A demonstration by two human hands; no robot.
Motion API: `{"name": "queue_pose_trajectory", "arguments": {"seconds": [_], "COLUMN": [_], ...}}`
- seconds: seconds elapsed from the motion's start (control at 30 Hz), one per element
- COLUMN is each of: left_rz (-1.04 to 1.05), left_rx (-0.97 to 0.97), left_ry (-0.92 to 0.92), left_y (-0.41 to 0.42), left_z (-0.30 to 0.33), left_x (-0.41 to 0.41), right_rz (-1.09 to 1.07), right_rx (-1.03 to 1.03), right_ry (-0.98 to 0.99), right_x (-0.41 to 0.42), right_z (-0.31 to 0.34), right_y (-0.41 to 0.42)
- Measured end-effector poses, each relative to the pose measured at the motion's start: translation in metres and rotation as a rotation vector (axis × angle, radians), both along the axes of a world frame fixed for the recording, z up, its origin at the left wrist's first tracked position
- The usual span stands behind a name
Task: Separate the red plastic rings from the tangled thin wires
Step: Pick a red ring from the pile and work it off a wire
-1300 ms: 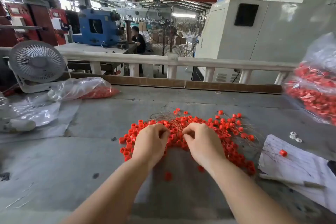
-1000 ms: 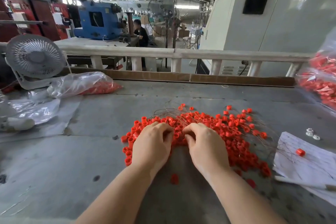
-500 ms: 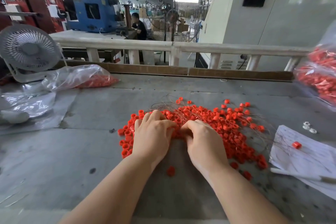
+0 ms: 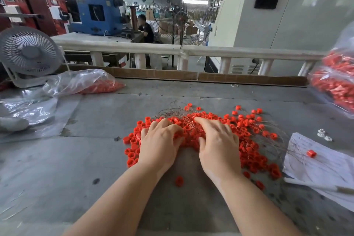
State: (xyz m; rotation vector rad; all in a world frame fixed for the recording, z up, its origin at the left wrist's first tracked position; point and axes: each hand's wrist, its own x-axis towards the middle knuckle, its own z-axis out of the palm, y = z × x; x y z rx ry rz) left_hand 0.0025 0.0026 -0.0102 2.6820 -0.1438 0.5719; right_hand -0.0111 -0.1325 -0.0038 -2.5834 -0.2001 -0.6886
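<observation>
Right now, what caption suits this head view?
Both hands, left and right, press into a pile of red rings tangled with thin wires on a grey table.

Your left hand (image 4: 159,143) and right hand (image 4: 218,145) are covering the middle of the red rings (image 4: 251,136), hiding your fingertips and whatever they are touching. The bag of rings (image 4: 337,82) is running off the right edge, blurred. The thin wires (image 4: 172,111) are too fine to trace through the pile.

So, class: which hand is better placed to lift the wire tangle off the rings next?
Probably the right hand: its fingers reach up to the wires bunched at the far edge of the rings. The left hand lies nearer, over rings at the pile's left.
</observation>
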Motion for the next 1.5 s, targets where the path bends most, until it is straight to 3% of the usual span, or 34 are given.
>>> {"name": "queue_pose_trajectory", "arguments": {"seconds": [0.27, 0.5, 0.8, 1.07, 1.3, 1.5], "left_rz": [-0.017, -0.083, -0.118, -0.092, -0.133, -0.173], "left_rx": [-0.012, -0.118, -0.069, -0.292, -0.358, -0.341], "left_ry": [-0.016, -0.092, -0.094, -0.157, -0.152, -0.142], "left_y": [-0.002, 0.001, 0.003, -0.002, -0.002, -0.005], "left_z": [-0.001, 0.001, 0.000, 0.009, 0.009, 0.008], "left_x": [-0.003, -0.006, -0.010, -0.014, -0.014, -0.017], "right_rz": [-0.011, -0.010, -0.009, 0.004, -0.051, -0.073], "right_rx": [-0.097, 0.062, 0.173, 0.353, 0.215, 0.161], "right_ry": [0.053, -0.024, -0.070, -0.163, -0.011, -0.039], "right_x": [0.003, 0.001, 0.003, 0.000, 0.002, 0.004], "right_z": [-0.002, 0.000, 0.000, 0.007, 0.002, 0.002], "right_y": [-0.004, -0.006, -0.008, -0.009, -0.008, -0.008]}}
